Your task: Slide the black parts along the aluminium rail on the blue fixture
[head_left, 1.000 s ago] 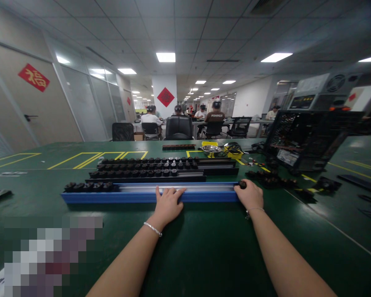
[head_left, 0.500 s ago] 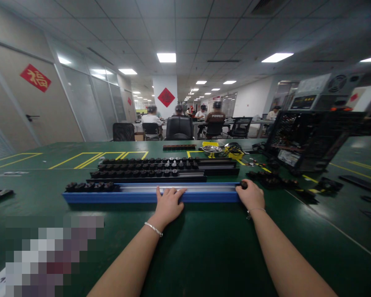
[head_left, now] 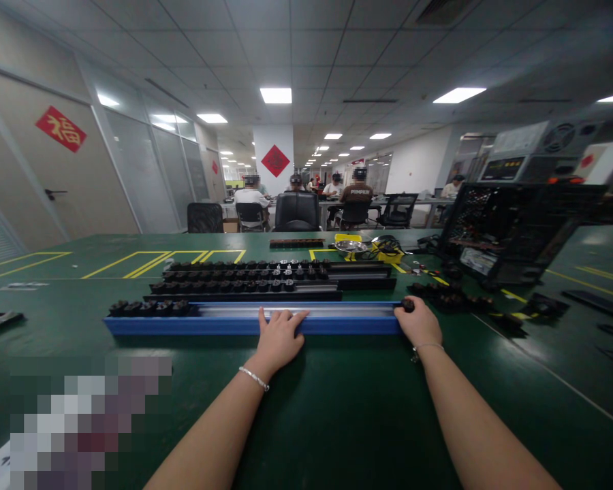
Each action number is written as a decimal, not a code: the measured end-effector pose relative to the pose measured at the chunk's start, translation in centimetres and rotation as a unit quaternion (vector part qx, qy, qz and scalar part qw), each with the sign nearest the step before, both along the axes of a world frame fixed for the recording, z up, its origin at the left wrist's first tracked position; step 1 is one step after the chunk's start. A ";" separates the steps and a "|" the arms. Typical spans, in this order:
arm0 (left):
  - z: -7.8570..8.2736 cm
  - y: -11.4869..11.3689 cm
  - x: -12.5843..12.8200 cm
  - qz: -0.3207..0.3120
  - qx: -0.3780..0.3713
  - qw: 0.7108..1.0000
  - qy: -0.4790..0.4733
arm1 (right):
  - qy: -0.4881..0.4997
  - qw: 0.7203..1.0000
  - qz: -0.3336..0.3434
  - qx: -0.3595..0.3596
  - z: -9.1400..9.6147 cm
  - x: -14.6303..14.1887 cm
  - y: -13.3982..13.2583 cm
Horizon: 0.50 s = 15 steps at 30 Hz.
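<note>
A long blue rail with a pale inner channel lies crosswise on the green table before me. Several black round modules, like socket units, sit in its left end. My left hand rests on the middle of the rail, fingers spread over its front wall and fingertips inside the channel. At the rail's right end, my right hand pinches one black module between thumb and fingers. Whether that module touches the channel is hidden by the hand.
Behind the blue rail lie black rails filled with similar modules. More loose black modules lie to the right, near an open computer case. A metal dish and yellow-black cables sit farther back. People sit at far desks.
My right hand has shifted slightly to the right with the black module, at the rail's right end. My left hand and the rail look almost unmoved.
</note>
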<state>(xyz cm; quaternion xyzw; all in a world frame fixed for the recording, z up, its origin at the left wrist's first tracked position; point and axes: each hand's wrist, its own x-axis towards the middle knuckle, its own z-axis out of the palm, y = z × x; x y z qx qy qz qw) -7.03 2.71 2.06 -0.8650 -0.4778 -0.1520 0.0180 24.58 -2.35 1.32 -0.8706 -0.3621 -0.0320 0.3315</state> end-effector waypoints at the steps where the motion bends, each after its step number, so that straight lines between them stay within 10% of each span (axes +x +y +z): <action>1: 0.0 0.0 0.0 0.002 -0.001 1.000 0.003 | 0.000 1.000 -0.001 0.001 0.0 0.0 0.0; 15: -0.4 0.2 0.0 0.000 0.013 1.000 -0.004 | 0.017 1.000 -0.005 0.017 0.3 -0.4 -0.1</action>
